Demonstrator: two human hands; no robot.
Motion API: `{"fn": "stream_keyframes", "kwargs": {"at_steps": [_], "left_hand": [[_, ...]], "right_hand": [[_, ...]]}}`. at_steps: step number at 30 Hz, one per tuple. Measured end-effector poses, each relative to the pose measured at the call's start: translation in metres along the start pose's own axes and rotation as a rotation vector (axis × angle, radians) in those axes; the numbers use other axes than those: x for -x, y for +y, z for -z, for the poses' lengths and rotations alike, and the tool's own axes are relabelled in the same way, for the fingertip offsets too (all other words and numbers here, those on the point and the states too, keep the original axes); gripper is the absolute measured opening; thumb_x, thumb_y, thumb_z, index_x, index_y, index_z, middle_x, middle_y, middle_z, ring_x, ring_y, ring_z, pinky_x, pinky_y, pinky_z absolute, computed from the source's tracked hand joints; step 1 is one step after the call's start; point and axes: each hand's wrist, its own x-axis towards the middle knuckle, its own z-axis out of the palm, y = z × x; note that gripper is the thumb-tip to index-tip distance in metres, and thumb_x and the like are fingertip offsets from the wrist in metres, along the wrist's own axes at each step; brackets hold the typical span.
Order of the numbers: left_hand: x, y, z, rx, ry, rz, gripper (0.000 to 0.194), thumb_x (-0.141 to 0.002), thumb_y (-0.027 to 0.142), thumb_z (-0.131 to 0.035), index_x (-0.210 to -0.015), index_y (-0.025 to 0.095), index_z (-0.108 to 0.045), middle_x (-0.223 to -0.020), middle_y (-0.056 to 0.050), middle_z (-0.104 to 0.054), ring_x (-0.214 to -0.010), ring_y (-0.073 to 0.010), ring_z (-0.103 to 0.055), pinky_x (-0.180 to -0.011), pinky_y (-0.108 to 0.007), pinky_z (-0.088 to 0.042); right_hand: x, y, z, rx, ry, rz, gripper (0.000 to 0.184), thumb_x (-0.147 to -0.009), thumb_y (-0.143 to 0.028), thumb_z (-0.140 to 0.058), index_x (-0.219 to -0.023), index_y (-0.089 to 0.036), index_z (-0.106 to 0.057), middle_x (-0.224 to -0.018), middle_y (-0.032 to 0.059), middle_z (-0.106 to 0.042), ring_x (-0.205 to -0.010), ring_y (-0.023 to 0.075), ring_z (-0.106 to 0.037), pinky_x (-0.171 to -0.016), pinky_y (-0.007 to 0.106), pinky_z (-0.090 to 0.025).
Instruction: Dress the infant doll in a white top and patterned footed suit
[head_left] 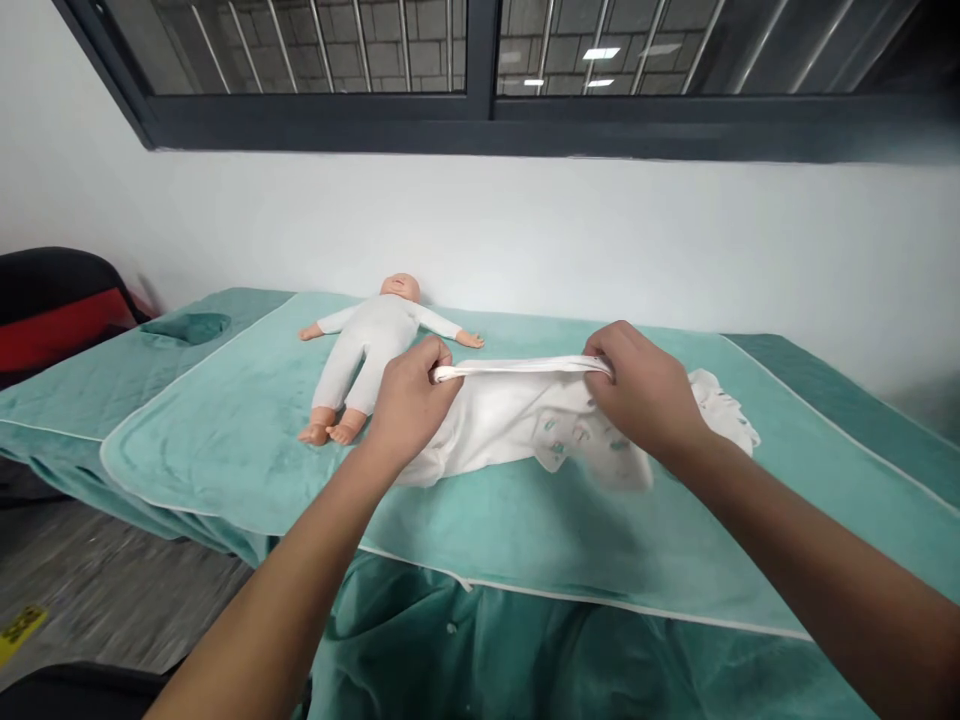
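A white baby garment (525, 415) with small green prints lies bunched on a teal blanket (225, 440). My left hand (409, 400) is closed on the left end of its stretched hem. My right hand (645, 395) pinches the right end of the same hem, so the edge is pulled taut between both hands, slightly above the blanket. A baby doll (367, 350) in a white bodysuit lies on its back to the left, arms spread, feet bare, just beyond my left hand.
The blanket covers a teal-sheeted bed (450, 650) against a white wall under a dark-framed window (480, 110). A face hole (186, 327) dents the bed's far left end. A black and red chair (52, 310) stands at left; grey floor (112, 590) lies below.
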Motion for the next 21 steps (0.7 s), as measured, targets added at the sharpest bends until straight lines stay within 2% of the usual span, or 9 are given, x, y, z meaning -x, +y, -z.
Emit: {"fn": "stream_keyframes", "kwargs": {"at_steps": [4, 7, 10, 12, 14, 16, 19, 21], "left_hand": [[0.001, 0.009, 0.025, -0.361, 0.087, -0.075, 0.005, -0.080, 0.021, -0.057, -0.083, 0.022, -0.054, -0.076, 0.002, -0.060, -0.070, -0.0173, -0.053, -0.061, -0.028, -0.032], [0.002, 0.011, 0.037, -0.539, 0.136, -0.043, 0.016, -0.083, 0.024, -0.057, -0.099, 0.025, -0.058, -0.089, -0.001, -0.066, -0.078, -0.0213, -0.058, -0.061, -0.029, -0.033], [-0.006, 0.013, 0.036, -0.561, 0.150, 0.005, 0.018, -0.086, 0.024, -0.054, -0.104, 0.027, -0.058, -0.096, -0.002, -0.067, -0.082, -0.0232, -0.061, -0.065, -0.031, -0.039], [-0.019, 0.008, 0.027, -0.539, 0.115, 0.034, 0.017, -0.087, 0.024, -0.052, -0.103, 0.027, -0.059, -0.097, -0.003, -0.067, -0.083, -0.0244, -0.061, -0.069, -0.033, -0.043], [-0.037, -0.002, 0.013, -0.508, 0.060, 0.075, 0.017, -0.087, 0.023, -0.051, -0.102, 0.026, -0.059, -0.099, -0.004, -0.068, -0.087, -0.0260, -0.062, -0.074, -0.036, -0.046], [-0.053, -0.017, -0.006, -0.460, -0.003, 0.133, 0.020, -0.086, 0.021, -0.051, -0.103, 0.025, -0.060, -0.103, -0.005, -0.067, -0.094, -0.0274, -0.062, -0.080, -0.039, -0.048], [-0.058, -0.041, -0.043, -0.396, -0.029, 0.165, 0.034, -0.081, 0.012, -0.054, -0.112, 0.021, -0.060, -0.117, -0.009, -0.063, -0.110, -0.0287, -0.058, -0.092, -0.041, -0.048], [-0.046, -0.053, -0.073, -0.341, -0.007, 0.067, 0.038, -0.081, 0.009, -0.051, -0.117, 0.018, -0.059, -0.123, -0.012, -0.061, -0.118, -0.0281, -0.054, -0.101, -0.041, -0.045]], "right_hand": [[0.000, 0.020, 0.021, -0.102, 0.014, -0.125, 0.019, -0.073, -0.018, -0.047, -0.085, -0.024, -0.061, -0.078, 0.0012, -0.065, -0.068, 0.0189, -0.055, -0.063, 0.030, -0.039], [0.004, 0.022, 0.042, -0.145, 0.059, -0.240, 0.019, -0.073, -0.022, -0.049, -0.083, -0.024, -0.065, -0.072, 0.0000, -0.064, -0.065, 0.0187, -0.055, -0.062, 0.030, -0.040], [-0.004, 0.020, 0.059, -0.107, 0.032, -0.374, 0.024, -0.072, -0.020, -0.048, -0.081, -0.026, -0.070, -0.072, -0.0005, -0.066, -0.065, 0.0191, -0.057, -0.060, 0.030, -0.041], [-0.017, 0.023, 0.061, -0.029, -0.089, -0.425, 0.026, -0.073, -0.019, -0.048, -0.082, -0.026, -0.071, -0.077, 0.0006, -0.069, -0.068, 0.0204, -0.060, -0.060, 0.031, -0.043], [-0.035, 0.033, 0.049, 0.107, -0.272, -0.394, 0.026, -0.074, -0.018, -0.049, -0.085, -0.026, -0.072, -0.084, 0.0026, -0.071, -0.074, 0.0225, -0.063, -0.063, 0.032, -0.044], [-0.051, 0.047, 0.026, 0.248, -0.415, -0.328, 0.029, -0.074, -0.016, -0.051, -0.092, -0.025, -0.072, -0.095, 0.0050, -0.072, -0.084, 0.0256, -0.064, -0.069, 0.034, -0.047], [-0.055, 0.055, -0.027, 0.373, -0.455, -0.210, 0.041, -0.076, -0.011, -0.051, -0.111, -0.021, -0.068, -0.117, 0.0128, -0.067, -0.103, 0.0317, -0.061, -0.081, 0.041, -0.049], [-0.041, 0.047, -0.069, 0.346, -0.405, -0.069, 0.043, -0.081, -0.011, -0.047, -0.121, -0.016, -0.063, -0.128, 0.0178, -0.061, -0.116, 0.0330, -0.056, -0.091, 0.044, -0.047]]}}
